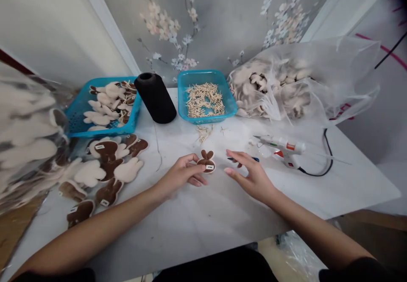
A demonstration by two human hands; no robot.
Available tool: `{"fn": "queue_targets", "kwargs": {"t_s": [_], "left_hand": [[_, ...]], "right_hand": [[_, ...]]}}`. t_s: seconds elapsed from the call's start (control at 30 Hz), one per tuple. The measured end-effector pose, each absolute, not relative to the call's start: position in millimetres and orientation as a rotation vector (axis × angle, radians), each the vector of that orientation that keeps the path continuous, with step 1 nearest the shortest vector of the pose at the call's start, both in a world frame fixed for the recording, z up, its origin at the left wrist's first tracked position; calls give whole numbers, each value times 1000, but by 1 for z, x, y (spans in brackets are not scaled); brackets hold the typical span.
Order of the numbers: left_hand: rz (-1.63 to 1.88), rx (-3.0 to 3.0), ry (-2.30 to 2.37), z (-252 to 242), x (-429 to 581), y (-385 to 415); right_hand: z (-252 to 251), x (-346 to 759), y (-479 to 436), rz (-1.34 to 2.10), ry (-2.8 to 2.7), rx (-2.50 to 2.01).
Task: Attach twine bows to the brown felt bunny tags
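Observation:
My left hand (183,173) pinches a small brown rabbit-shaped felt piece (206,161) with a white label, holding it on the white table (203,214). My right hand (251,174) hovers just right of it, fingers stretched out and apart, holding nothing. A blue-tipped tool (254,159) lies under its fingertips. A white hot glue gun (284,147) with a black cord rests on the table further right.
A blue basket (206,96) of small sticks and a black thread cone (155,97) stand behind. A second blue basket (103,106) and a loose pile of rabbit pieces (108,167) lie left. Clear bags of pieces sit at right (286,87) and far left (25,138).

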State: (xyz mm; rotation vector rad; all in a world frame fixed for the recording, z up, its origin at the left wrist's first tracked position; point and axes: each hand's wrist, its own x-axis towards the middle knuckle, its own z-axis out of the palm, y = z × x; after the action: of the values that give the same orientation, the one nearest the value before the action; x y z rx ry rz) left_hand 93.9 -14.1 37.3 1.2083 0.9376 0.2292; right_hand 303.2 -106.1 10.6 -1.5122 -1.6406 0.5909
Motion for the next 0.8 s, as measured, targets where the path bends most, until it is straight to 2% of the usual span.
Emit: {"fn": "queue_targets", "kwargs": {"t_s": [0.13,0.23,0.47,0.8], "left_hand": [[249,1146,878,28,99,-20],[257,1165,843,23,96,-21],[245,1140,729,21,89,-17],[333,1223,787,17,92,-20]], "right_hand": [[25,281,-89,1184,-1291,-1380],[24,273,-77,1406,-1126,-1218],[18,268,-76,1598,-960,-1068],[20,267,-80,1538,-979,-1157]]}}
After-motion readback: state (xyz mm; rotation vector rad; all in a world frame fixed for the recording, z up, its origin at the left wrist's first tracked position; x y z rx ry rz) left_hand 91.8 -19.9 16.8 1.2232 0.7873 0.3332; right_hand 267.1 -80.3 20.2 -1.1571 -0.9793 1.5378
